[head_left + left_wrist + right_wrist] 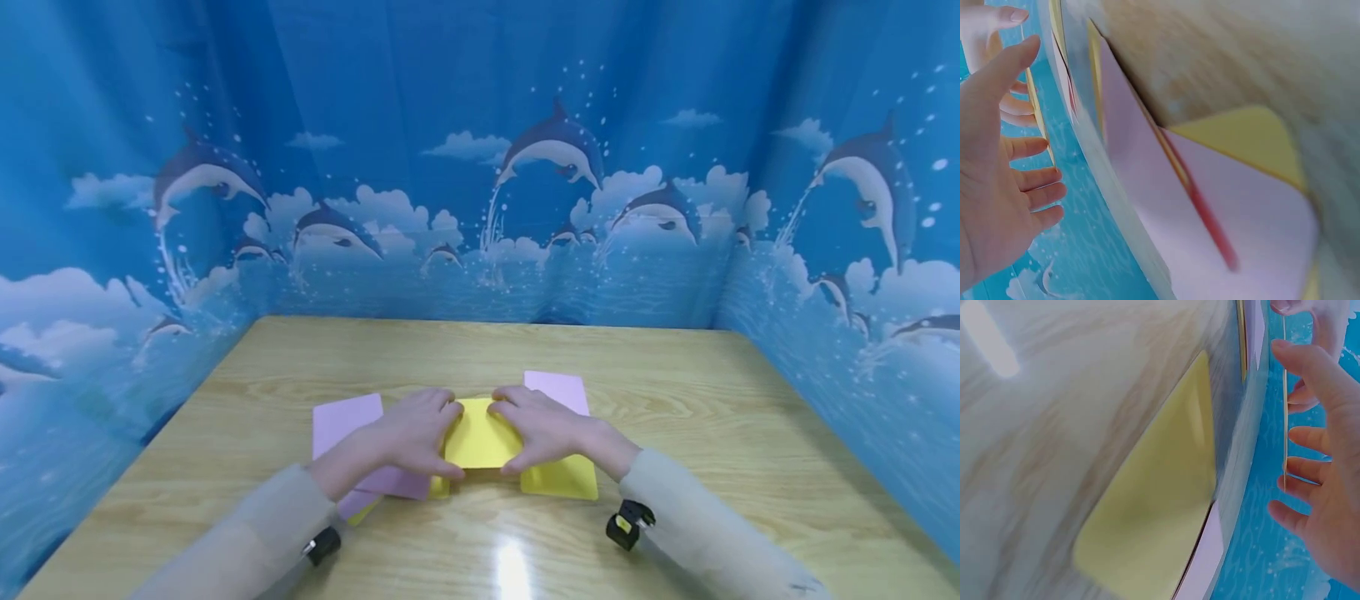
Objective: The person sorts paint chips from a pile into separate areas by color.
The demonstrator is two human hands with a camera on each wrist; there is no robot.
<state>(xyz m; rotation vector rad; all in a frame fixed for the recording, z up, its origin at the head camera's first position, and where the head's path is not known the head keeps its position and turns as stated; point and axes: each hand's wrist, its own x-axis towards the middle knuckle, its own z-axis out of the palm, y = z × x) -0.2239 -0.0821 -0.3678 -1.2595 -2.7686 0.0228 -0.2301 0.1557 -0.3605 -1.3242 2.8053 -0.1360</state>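
My left hand (423, 435) and right hand (542, 429) hold a thin yellow card (482, 437) between them by its left and right sides. Fingers reach along the far part of its sides, with the thumbs at the near corners. In both wrist views the card shows edge-on as a thin line, raised above the table. Lilac pieces (347, 423) lie by my left wrist, overlapping, with yellow showing beneath. Past my right hand are another lilac piece (558, 390) and, nearer me, a yellow piece (561, 479), both partly covered by that hand.
The wood-grain table (480, 354) carries all the pieces. A blue curtain (420, 100) printed with dolphins closes off its back and sides. In the left wrist view, a narrow red strip (1213, 234) shows along one lilac piece.
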